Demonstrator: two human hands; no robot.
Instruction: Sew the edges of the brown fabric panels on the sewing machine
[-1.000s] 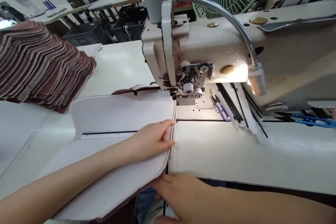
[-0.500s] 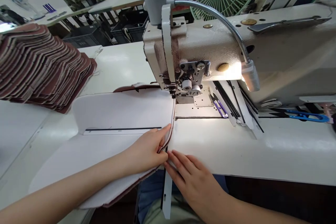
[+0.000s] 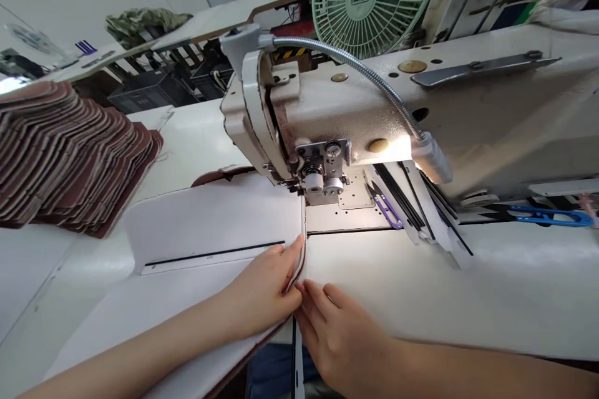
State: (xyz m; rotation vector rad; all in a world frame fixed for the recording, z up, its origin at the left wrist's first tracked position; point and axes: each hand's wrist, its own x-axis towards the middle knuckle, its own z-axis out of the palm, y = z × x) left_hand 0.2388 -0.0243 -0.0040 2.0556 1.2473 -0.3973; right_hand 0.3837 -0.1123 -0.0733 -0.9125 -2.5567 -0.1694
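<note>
Right hand [image 3: 344, 336] is now more curled, fingertips bunched at the panel's [image 3: 187, 218] edge, grip unclear; left hand [image 3: 257, 293] pinches that edge, nearside of the machine [image 3: 337, 100]. Panel lies left of the machine.

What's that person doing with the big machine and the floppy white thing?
The person is at a sewing machine, with the edge of a big white sheet right by its needle area. The left hand holds the sheet's edge. The right hand has its fingertips close by, next to a thin strip that hangs down; its exact grip is hidden. The lamp is on.
</note>
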